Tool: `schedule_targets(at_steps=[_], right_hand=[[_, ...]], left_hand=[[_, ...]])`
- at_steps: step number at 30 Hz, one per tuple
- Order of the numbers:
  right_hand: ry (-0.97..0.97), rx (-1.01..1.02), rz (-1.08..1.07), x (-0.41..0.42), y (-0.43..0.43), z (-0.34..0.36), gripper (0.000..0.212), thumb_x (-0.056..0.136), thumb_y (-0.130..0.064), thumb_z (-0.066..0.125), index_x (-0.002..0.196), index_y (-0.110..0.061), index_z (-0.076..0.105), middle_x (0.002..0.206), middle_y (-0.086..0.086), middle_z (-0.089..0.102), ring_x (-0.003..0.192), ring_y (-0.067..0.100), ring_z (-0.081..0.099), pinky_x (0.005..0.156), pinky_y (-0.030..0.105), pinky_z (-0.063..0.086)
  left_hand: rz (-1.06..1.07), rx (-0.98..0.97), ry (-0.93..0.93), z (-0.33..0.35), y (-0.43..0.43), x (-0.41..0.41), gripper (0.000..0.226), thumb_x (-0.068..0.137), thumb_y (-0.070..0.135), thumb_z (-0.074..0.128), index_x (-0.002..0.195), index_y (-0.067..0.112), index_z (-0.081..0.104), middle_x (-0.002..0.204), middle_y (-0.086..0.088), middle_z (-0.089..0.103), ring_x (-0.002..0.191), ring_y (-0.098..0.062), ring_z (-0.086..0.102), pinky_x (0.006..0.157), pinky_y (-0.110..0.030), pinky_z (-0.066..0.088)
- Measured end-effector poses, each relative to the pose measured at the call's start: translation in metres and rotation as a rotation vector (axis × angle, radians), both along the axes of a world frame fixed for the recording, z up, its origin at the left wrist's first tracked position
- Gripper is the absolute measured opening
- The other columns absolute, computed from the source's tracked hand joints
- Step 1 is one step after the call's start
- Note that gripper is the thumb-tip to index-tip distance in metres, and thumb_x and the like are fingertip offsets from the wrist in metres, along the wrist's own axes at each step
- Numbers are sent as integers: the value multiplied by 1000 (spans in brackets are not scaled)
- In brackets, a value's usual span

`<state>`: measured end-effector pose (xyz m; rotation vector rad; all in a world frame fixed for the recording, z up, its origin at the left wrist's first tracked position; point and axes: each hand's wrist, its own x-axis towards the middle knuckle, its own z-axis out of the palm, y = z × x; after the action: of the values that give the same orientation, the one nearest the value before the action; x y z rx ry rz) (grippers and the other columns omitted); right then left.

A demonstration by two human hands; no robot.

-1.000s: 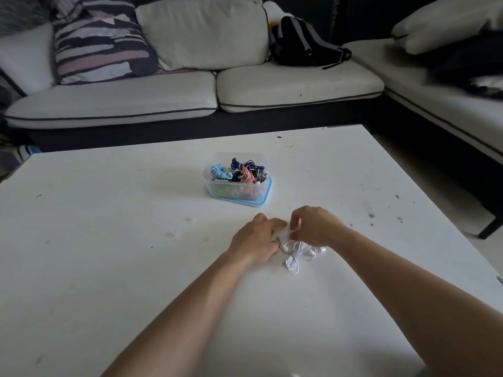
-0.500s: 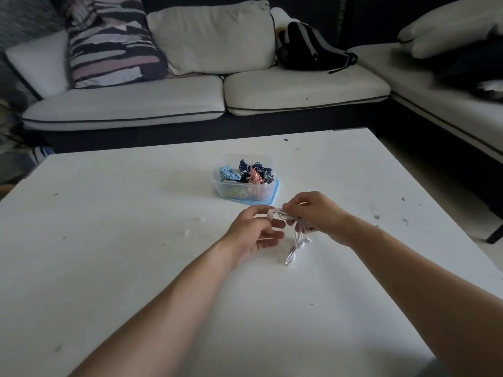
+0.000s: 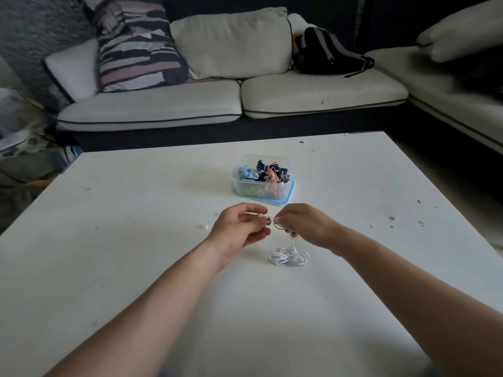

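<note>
A thin white cord point(image 3: 289, 258) lies partly bundled in loops on the white table point(image 3: 136, 240), and its upper end rises to my hands. My left hand point(image 3: 239, 228) pinches one end of the cord between thumb and fingertips. My right hand point(image 3: 304, 225) pinches the cord close beside it, fingers curled, with a strand hanging down to the loops. Both hands hover a little above the table, nearly touching. Behind them stands a clear plastic box point(image 3: 262, 190) on a blue lid, filled with several coloured cord bundles.
A white sofa point(image 3: 190, 104) runs along the far side of the table and continues on the right. On it lie a striped cushion point(image 3: 136, 47), a plain cushion point(image 3: 231, 42) and a black bag point(image 3: 326, 53). Small specks dot the table's right side.
My hands rose from the table and drew slightly apart, lifting the cord's end. The rest of the cord bundle now lies on the table below my right hand.
</note>
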<state>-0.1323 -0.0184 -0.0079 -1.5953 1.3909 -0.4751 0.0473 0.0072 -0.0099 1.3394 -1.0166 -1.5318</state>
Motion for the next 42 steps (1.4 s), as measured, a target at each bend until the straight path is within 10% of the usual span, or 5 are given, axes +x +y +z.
schedule_targets(at_steps=[17,23,30,42], right_hand=[[300,-78,-56,-28,-32,-27,27,100,-39,49,86,-20,63,88,1,63,70,17,53,60,26,39],[553,-128,-99,-37,-37,-37,29,97,-39,48,104,-20,68,112,7,67,102,29,61,90,36,49],[-389,-29,-27,10,-7,11,18,99,-15,53,103,-17,70,93,2,73,83,15,69,76,31,52],[-406,-114,-156,13,-8,4,5,93,-10,67,91,-7,71,75,7,70,62,16,66,65,27,57]], left_hand=[[22,30,197,18,-14,7,12,86,9,69,97,9,68,83,-6,71,65,-14,65,61,-21,55],[-91,23,212,20,-12,6,26,73,17,71,97,8,68,82,-6,71,66,-12,65,63,-20,56],[-54,36,257,10,-16,4,24,91,-4,56,110,1,69,98,-14,72,86,-21,72,76,-21,58],[91,19,103,7,-21,10,10,89,3,66,96,6,71,87,-9,74,77,-20,73,70,-21,59]])
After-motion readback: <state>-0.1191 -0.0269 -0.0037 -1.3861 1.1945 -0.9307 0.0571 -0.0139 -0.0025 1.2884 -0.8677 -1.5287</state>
